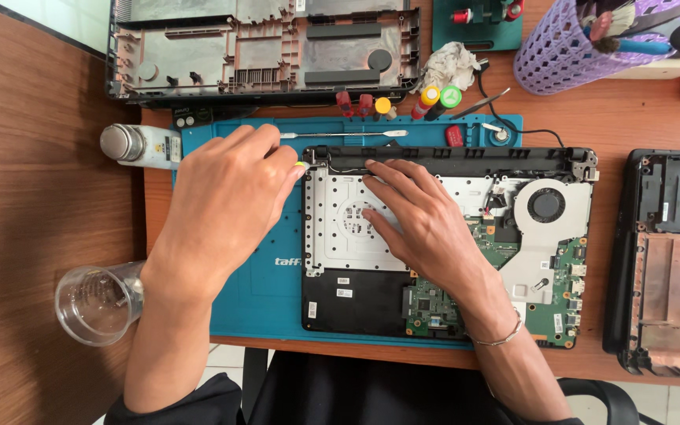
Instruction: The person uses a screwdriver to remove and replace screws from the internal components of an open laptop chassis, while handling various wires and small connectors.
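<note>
An opened laptop base [560,165] lies on a blue work mat [265,291], showing a silver metal plate [332,236], a green circuit board [564,271] and a round fan [546,205]. My left hand [226,197] is closed on a small tool with a yellow-green tip [301,164], held at the laptop's top left corner. My right hand [423,216] rests flat on the silver plate, fingers spread, pressing near the black hinge edge.
A bare laptop shell [198,55] lies at the back. Another dark shell [670,260] sits at the right. A clear glass [96,303] stands front left, a metal-capped bottle [139,144] at the mat's corner. Screwdrivers [430,98], a spudger [344,134] and a purple basket [568,47] line the back.
</note>
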